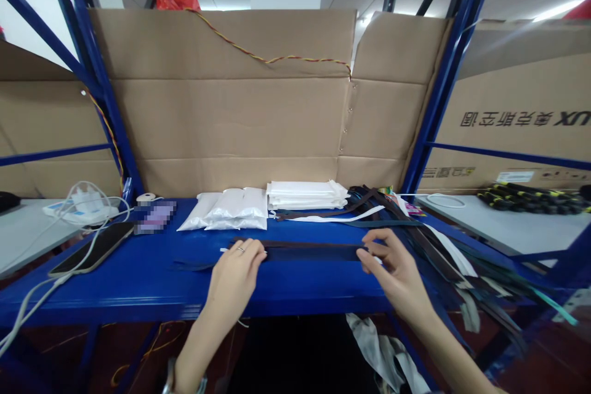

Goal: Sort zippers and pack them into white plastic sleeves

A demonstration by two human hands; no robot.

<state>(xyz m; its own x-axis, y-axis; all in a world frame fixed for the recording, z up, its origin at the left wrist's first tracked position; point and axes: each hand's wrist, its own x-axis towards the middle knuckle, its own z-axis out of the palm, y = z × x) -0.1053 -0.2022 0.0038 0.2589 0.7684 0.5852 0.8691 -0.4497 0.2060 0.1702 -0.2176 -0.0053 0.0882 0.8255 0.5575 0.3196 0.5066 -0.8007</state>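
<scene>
A long, flat dark navy fabric strip (314,253) is stretched left to right just above the blue shelf. My left hand (236,271), wearing a ring, pinches it near the left. At the other end, my right hand (392,268) grips it between thumb and index finger, the other fingers curled loosely. A brown strip (300,244) runs along its far side; whether either hand holds that too, I cannot tell. Small white bits show at both hands. Right of my right hand lies a heap of strips (438,252) in dark, white, grey and green, some hanging over the shelf's edge.
White plastic packets (235,206) and a stack of flat white packs (305,195) stand at the back against a cardboard panel (231,117). On the left lie a phone (95,249), a cable (90,246) and a power strip (80,209). Blue posts (443,86) frame the shelf (314,289).
</scene>
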